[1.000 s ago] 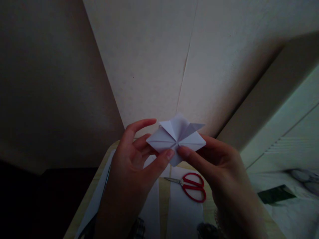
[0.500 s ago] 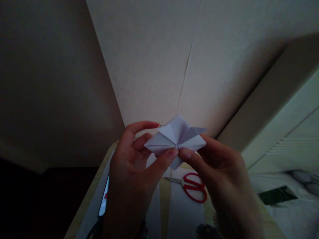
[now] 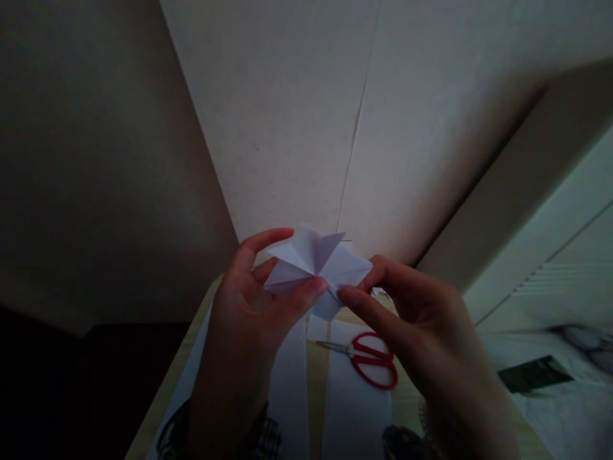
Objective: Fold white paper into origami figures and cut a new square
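Both of my hands hold a small folded white paper piece up in front of the wall. It has several triangular flaps that meet at a centre point. My left hand pinches its left side, thumb on the front near the centre and fingers curled behind. My right hand pinches the right side between thumb and forefinger. Its lower tip pokes out below the two thumbs.
Red-handled scissors lie on white paper sheets on a light wooden table below my hands. A dark flat object lies on the white surface at right. A cream wall rises behind, and the left side is dark.
The folded paper has shifted left and turned a little in my hands. My right fingers have moved to pinch its right corner, and the left thumb stays near the centre.
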`<state>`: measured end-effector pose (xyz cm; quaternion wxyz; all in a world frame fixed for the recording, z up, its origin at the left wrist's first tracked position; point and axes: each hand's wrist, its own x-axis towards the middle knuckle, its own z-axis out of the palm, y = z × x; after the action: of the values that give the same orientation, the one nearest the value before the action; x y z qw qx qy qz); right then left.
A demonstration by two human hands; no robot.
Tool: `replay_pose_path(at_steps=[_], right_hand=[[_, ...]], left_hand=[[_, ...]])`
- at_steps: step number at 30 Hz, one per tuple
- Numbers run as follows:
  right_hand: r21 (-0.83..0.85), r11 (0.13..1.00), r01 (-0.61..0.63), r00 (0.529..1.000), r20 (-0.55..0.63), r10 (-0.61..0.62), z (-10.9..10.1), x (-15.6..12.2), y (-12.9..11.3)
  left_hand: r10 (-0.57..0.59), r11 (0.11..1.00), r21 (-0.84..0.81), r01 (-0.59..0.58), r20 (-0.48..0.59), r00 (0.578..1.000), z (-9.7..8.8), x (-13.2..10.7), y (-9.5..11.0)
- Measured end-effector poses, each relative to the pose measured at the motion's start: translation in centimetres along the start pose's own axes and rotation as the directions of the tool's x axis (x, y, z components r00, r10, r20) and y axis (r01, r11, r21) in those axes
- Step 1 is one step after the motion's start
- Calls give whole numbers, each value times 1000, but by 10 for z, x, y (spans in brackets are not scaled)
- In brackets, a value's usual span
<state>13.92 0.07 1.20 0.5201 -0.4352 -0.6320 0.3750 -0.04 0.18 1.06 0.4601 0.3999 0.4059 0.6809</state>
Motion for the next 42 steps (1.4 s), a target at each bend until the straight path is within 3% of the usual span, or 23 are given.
replay_pose_path(at_steps=[7,11,18,24,32,42], right_hand=[[-102,993,54,998,49,-49,0,0,-2],[-53,997,53,996,68,-49,1,-2,-4],[-70,997,36,997,63,-32,-3,-2,-5],[-1,999,50,998,35,-50,-7,1,-6],[52,999,7,1000,-6,-6,-6,-3,-7],[137,989,-52,993,-99,66,-5,-5,-8]], left_hand=[[-19,999,37,21,-52,998,-1,-6,8],[30,999,40,-27,-78,997,-1,-10,11],[11,997,77,-3,-104,995,4,-12,12],[12,982,189,-11,-5,1000,6,-16,18],[-112,966,246,74,145,983,6,-19,18],[-125,984,140,114,73,989,13,-16,15]])
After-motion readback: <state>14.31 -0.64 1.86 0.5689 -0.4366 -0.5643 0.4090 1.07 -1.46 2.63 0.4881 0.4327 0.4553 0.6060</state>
